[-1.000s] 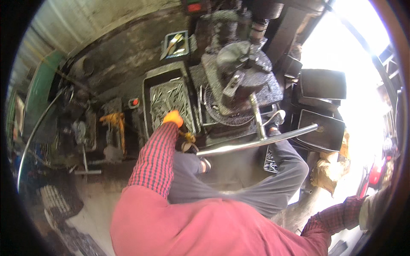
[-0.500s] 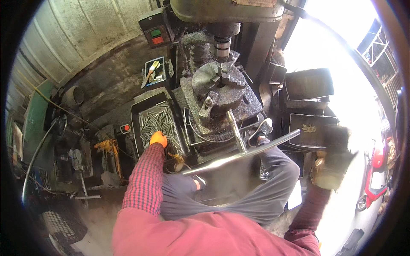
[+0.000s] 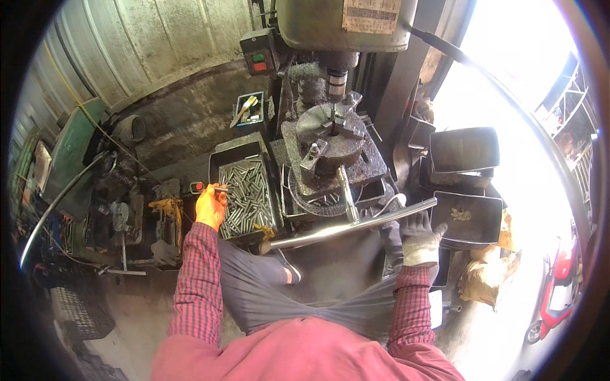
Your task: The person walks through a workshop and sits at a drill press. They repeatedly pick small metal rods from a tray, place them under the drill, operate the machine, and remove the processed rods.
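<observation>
A seated person in a red checked shirt is seen from above, facing a drill press in a dim workshop. Left of centre, the left hand [image 3: 211, 206], in an orange glove, is closed on a short metal pin [image 3: 222, 189], holding it just above the left edge of a dark tray [image 3: 219, 166]. The tray is heaped with many more grey pins of the same kind. Right of centre, the right hand [image 3: 419, 236], in a grey glove, is wrapped round the end of a long silver lever [image 3: 349, 225] that crosses the person's lap.

At upper centre, the drill bit [image 3: 335, 87] hangs over a round chuck [image 3: 330, 124] on the machine table. The chuck key [image 3: 312, 155] appears to sit in the chuck's side. If it does, a spinning chuck could fling it, and the gloves could catch on turning parts.

At centre right, two dark trays [image 3: 464, 149] are stacked slightly apart. The lower one holds a small pale scrap, and the upper one's contents cannot be made out. A small blue box [image 3: 246, 109] of hand tools sits at upper centre left.
</observation>
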`<state>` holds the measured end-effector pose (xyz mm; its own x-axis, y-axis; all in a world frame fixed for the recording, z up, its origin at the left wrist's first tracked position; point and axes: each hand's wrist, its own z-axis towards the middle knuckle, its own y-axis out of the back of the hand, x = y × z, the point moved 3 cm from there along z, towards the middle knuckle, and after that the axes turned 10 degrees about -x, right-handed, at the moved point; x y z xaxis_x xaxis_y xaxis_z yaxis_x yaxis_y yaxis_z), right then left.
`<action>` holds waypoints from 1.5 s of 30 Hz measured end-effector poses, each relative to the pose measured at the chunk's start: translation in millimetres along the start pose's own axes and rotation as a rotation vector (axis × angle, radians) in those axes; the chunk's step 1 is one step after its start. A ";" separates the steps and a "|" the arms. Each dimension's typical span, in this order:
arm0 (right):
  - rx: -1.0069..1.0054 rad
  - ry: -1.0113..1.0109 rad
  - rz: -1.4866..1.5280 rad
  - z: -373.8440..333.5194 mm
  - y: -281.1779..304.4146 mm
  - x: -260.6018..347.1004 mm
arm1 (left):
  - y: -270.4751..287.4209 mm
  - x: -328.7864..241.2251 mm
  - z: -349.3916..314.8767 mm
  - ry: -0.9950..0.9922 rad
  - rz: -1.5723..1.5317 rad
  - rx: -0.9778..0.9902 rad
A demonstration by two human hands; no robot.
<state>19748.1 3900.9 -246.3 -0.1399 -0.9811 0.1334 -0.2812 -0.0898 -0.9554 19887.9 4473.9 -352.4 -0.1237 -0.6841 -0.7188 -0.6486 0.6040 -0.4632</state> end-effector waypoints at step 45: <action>-0.057 0.089 -1.161 -20.9 3.8 -91.2 | -250.7 -45.5 -116.4 -0.404 0.310 0.613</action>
<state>19740.0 3993.6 -256.5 0.1640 -0.2984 0.9403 -0.3255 -0.9161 -0.2339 19968.7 4306.0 -143.2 0.1269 -0.3183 -0.9395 -0.0855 0.9401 -0.3301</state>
